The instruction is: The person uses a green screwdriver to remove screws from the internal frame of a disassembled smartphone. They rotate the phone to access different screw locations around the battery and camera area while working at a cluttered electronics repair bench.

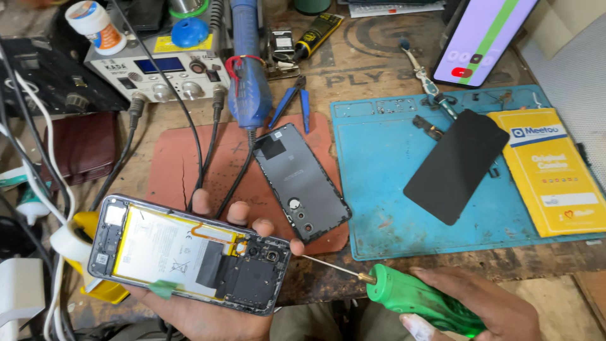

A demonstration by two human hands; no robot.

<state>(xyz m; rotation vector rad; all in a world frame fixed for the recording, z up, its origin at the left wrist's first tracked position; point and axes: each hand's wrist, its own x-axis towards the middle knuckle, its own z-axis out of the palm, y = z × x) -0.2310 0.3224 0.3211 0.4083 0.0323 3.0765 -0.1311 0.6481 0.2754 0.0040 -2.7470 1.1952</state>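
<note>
head view: opened phone (189, 256), screwdriver (413, 297) tip at its edge
left hand (208, 316): grip closed around phone
right hand (486, 309): grip closed on screwdriver handle
bench (353, 69): back cover (302, 182), blue mat (379, 189)

Two bare hands, no gloves, rings or sleeves in view. Left hand (208, 303) with short, plain nails on the fingertips. Right hand (480, 303) bearing a whitish smear on the thumb.

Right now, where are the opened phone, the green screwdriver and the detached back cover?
opened phone (183, 252), head view, on its pale battery.
green screwdriver (420, 302), head view, on the handle.
detached back cover (302, 182), head view, on its middle.
</note>
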